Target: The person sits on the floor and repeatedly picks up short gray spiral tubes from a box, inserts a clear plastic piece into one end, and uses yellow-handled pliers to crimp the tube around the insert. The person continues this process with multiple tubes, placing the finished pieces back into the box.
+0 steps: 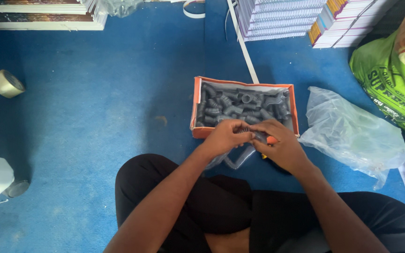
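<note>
The person's crossed legs [240, 211] in black trousers fill the near edge, seated on a blue floor [94, 122]. Just past the knees the two hands meet over the near rim of an orange box [197, 100]. The left hand [223, 137] is closed on one end of a small grey ribbed fitting [248, 134]; the right hand [280, 146] is clamped on its other end, fingers wrapped round it. Something orange or yellow shows under the right hand, too hidden to name. A clear plastic piece [237, 159] hangs below the hands.

The box is full of like grey fittings [240, 107], lying jumbled. To the right lies a crumpled clear bag [352, 131], beyond it a green sack [390, 79]. A tape roll [5, 83] lies well apart to the left; stacked books [282, 18] line the far edge.

By the look of it, the step in hand is working one fitting held between both hands, joining or twisting it. The next move would call for a firm grip at both ends and the piece kept straight.
</note>
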